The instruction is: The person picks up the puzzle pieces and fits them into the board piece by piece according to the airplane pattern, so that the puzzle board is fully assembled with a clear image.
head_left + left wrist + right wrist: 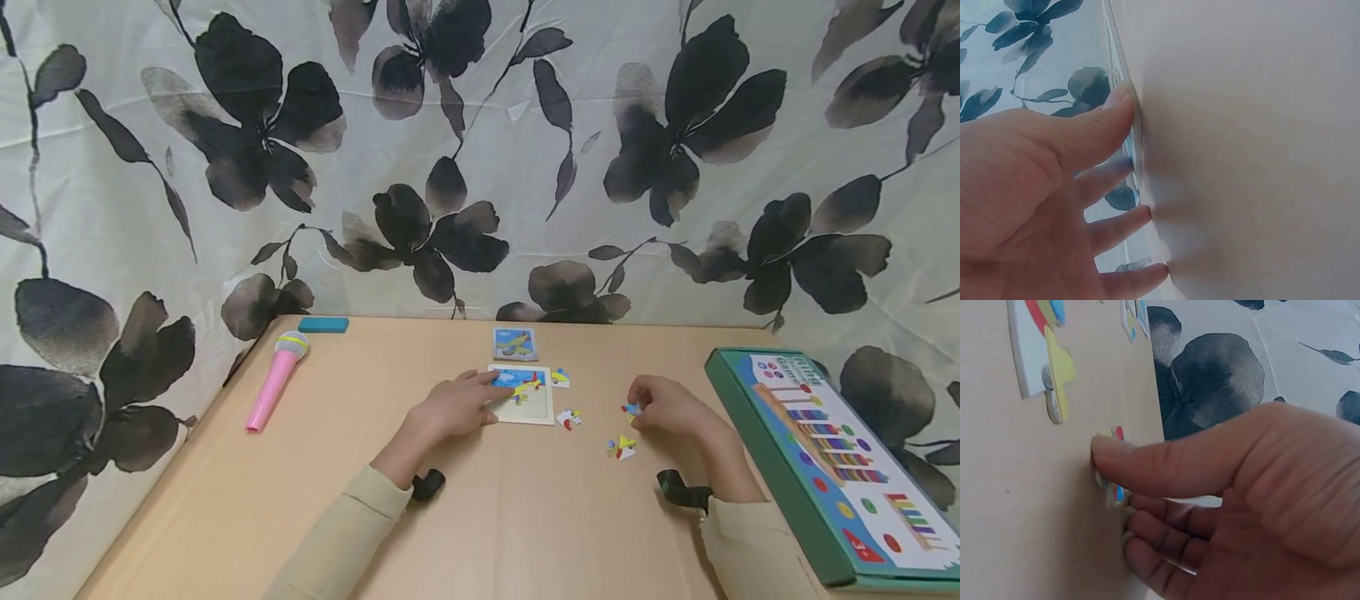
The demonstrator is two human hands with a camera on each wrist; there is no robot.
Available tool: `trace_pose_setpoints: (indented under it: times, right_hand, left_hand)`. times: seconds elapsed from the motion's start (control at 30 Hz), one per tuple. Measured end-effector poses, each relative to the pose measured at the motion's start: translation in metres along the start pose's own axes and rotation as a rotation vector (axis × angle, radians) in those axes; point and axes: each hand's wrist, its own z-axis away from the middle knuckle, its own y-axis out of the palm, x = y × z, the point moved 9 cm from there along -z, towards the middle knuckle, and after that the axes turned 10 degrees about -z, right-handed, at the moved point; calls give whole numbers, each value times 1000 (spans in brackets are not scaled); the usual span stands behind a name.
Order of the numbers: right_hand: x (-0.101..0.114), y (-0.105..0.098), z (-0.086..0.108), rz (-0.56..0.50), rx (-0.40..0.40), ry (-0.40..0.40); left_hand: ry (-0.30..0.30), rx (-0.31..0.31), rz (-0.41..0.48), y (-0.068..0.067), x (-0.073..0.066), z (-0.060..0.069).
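Note:
A white-framed jigsaw board [536, 414] lies near the middle of the table, with blue sky and some yellow and red pieces set in its upper part. My left hand [456, 408] rests on its left side, fingers spread and fairly straight; in the left wrist view the thumb [1100, 134] touches the board's edge. To the right, my right hand [678, 410] pinches a small jigsaw piece [1119, 496] at the tabletop, partly covered by the thumb. Loose jigsaw pieces lie between the hands, including one beside the board [560, 377], a red-and-white one [568, 419] and a yellow-and-white one [625, 449].
Behind the board is a small picture [514, 343] of a yellow plane. A pink toy microphone [276, 383] and a teal block [323, 325] lie at the back left. A large green box [832, 467] takes up the right side. Floral cloth [540, 167] hangs behind the table.

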Motion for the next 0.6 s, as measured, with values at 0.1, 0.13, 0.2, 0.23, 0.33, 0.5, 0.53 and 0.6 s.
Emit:
trace_pose_setpoints:
  times: [0.1,0.13,0.2,0.23,0.33,0.5,0.53,0.6]
  right_hand:
    - [1,0,1,-1,1,16]
    - [2,0,2,-2,0,20]
    - [4,0,2,0,-5,27]
    - [5,-1,3,0,-7,30]
    - [10,-3,4,-11,-12,19]
    - [16,-5,0,-25,-26,-19]
    - [18,-4,-1,-30,-33,-27]
    - [20,-4,-3,-40,-54,-45]
  left_hand:
    - [-4,-1,5,0,1,1]
    - [-5,-2,9,0,1,1]
    - [-6,-3,12,0,2,1]
    - [-6,-4,12,0,2,1]
    - [-2,-8,9,1,2,0]
    - [-1,-2,8,1,2,-1]
    - [-2,1,10,0,1,-1]
    - [-5,2,12,0,1,-1]
